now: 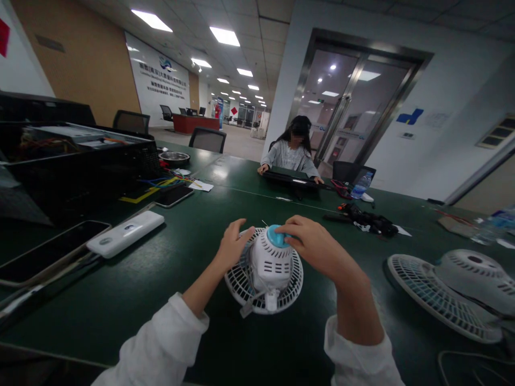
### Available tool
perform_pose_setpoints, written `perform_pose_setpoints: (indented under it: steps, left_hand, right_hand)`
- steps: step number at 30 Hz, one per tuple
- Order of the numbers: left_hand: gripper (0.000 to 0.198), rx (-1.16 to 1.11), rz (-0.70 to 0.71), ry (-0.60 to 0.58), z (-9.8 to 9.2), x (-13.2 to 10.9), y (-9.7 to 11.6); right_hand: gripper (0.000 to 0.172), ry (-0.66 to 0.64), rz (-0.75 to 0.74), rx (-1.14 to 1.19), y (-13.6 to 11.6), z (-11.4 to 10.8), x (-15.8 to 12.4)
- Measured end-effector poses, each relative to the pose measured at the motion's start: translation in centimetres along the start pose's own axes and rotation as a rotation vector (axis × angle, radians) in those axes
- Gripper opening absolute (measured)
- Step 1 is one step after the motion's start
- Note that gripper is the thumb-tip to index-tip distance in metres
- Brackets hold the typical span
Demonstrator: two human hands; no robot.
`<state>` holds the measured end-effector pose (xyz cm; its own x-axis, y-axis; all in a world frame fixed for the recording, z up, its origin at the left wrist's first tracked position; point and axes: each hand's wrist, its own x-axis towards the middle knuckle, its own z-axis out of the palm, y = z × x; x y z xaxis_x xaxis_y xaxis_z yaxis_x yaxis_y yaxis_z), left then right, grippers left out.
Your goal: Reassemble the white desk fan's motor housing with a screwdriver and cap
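A small white desk fan lies on its back on the dark green table, its round slatted grille underneath and its vented motor housing facing up. My right hand rests over the top, with its fingers on the fan's round blue cap. My left hand grips the fan at the left side of the housing, above the grille. A thin wire tip pokes up between my hands. The fan's underside is hidden.
A second white fan lies at the right. To the left are a white power bank, several phones and a black case holding wires. Beyond are black cables, a water bottle, and a seated person at a laptop.
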<state>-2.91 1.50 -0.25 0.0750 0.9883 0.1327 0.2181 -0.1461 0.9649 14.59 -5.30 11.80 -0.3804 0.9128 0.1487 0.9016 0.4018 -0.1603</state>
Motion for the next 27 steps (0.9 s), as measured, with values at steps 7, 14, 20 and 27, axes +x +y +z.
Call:
perform_pose_setpoints:
  steps: [7,14,20,27]
  left_hand:
    - [0.041,-0.071,-0.429,-0.17,-2.9,0.8,-2.4]
    - [0.041,-0.455,-0.43,-0.241,-1.5,-1.9,-1.2]
    - [0.036,-0.578,-0.341,-0.165,1.6,-4.6,1.6]
    - [0.035,-0.366,-0.012,-0.134,6.6,-7.6,8.0]
  right_hand:
    - [0.023,0.047,-0.002,-0.021,0.4,0.5,-0.4]
    - [0.026,0.266,0.017,-0.035,1.3,2.3,-3.2]
    - [0.031,0.672,0.185,0.125,2.1,4.8,-7.9]
    - [0.039,1.17,0.672,0.635,4.0,7.9,-14.0]
